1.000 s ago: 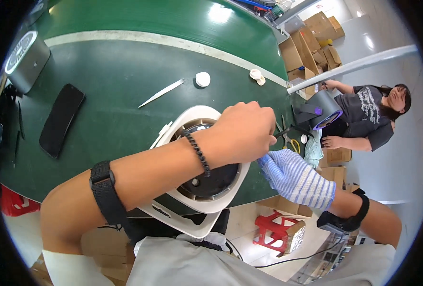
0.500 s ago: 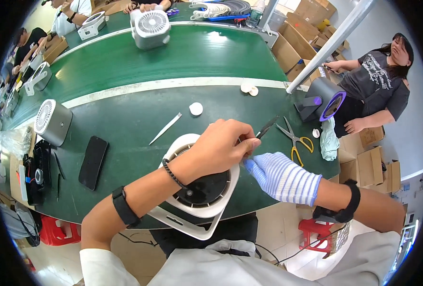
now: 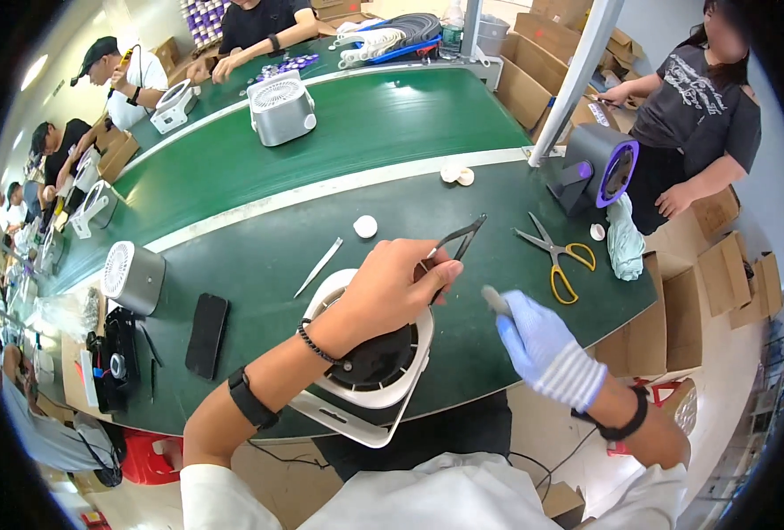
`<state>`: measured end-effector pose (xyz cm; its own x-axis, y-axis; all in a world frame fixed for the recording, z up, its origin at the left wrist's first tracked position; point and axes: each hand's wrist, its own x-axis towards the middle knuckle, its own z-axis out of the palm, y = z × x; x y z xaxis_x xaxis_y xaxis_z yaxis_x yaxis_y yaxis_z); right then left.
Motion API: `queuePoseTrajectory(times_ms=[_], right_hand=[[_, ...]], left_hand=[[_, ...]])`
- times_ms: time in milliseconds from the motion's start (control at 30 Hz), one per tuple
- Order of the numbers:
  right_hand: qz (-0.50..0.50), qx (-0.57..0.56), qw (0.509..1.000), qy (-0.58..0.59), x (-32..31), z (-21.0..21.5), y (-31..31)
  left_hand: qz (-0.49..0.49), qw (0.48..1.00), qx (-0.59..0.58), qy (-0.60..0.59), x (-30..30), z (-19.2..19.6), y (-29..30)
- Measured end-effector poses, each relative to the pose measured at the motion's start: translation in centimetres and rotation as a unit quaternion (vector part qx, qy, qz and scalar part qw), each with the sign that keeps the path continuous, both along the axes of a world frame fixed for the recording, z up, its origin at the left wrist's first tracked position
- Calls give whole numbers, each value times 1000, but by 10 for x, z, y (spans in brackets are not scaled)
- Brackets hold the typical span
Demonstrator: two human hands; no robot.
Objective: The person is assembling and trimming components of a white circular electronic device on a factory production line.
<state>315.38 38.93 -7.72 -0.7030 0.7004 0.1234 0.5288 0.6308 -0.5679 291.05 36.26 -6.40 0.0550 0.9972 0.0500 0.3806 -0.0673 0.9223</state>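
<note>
— Where's the white fan housing [image 3: 365,371]?
— At the tabletop's [image 3: 259,256] near edge. The left hand [image 3: 396,287] rests over it, fingers pinching dark tweezers [image 3: 456,243].
— The right hand [image 3: 540,340]?
— Gloved, just beside the housing, fingers closed on a small grey piece [image 3: 495,300]. Yellow scissors [image 3: 558,256] lie beyond.

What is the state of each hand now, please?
Left hand: closed, holding dark tweezers above the white fan housing.
Right hand: gloved, fingers pinching a small grey piece.
</note>
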Motion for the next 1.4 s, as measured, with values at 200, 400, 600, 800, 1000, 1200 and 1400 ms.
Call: queuePoseTrajectory(times_ms=[200, 400, 600, 800, 1000, 1200, 1400], right_hand=[[19, 50, 999, 5, -7, -29, 44], [51, -25, 996, -65, -12, 20, 21], [114, -9, 983, -142, -7, 47, 23], [91, 23, 952, -290, -31, 95, 8], [150, 74, 877, -449, -68, 122, 13], [195, 89, 890, -403, -73, 111, 19], [181, 91, 876, -438, -78, 116, 13]], left_hand=[[-14, 1000, 22, 13, 1, -1, 2], [-103, 994, 9, 43, -13, 9, 2], [-214, 971, -28, 98, -25, 14, 12], [-156, 987, -44, 4, -29, 4, 1], [-120, 991, -53, -25, -27, -2, 2], [-93, 995, -44, 0, -29, -4, 1], [-93, 995, -3, 22, -27, -8, 2]])
